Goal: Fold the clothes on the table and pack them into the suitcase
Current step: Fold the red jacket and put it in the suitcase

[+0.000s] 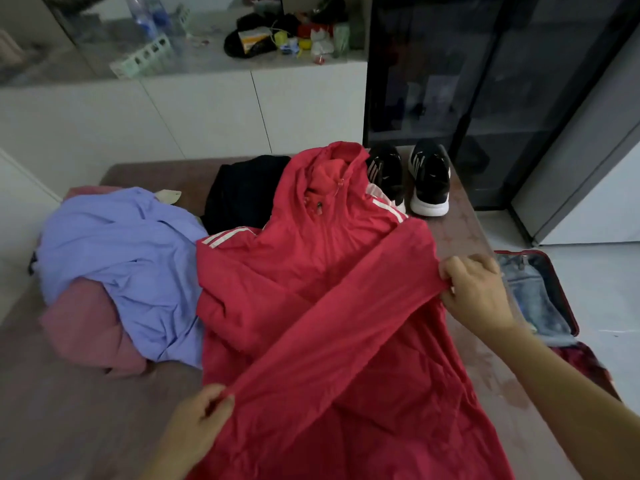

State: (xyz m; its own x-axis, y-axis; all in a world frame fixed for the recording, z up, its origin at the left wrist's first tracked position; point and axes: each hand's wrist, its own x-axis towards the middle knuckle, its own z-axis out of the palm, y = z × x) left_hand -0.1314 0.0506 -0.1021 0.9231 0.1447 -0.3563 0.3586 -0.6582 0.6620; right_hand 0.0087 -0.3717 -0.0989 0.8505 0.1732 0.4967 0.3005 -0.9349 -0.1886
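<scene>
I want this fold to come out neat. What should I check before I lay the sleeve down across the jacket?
1. Grip: left hand holds the sleeve at its cuff end, right hand holds it near the shoulder: ok.
2. Sleeve pulled straight across the red jacket: ok.
3. Hood flat: not ok, bunched up beside the sneakers.
4. Jacket body smooth: not ok, creased.
5. Suitcase open: ok, jeans lie inside.
6. Room left in it: cannot tell.
</scene>
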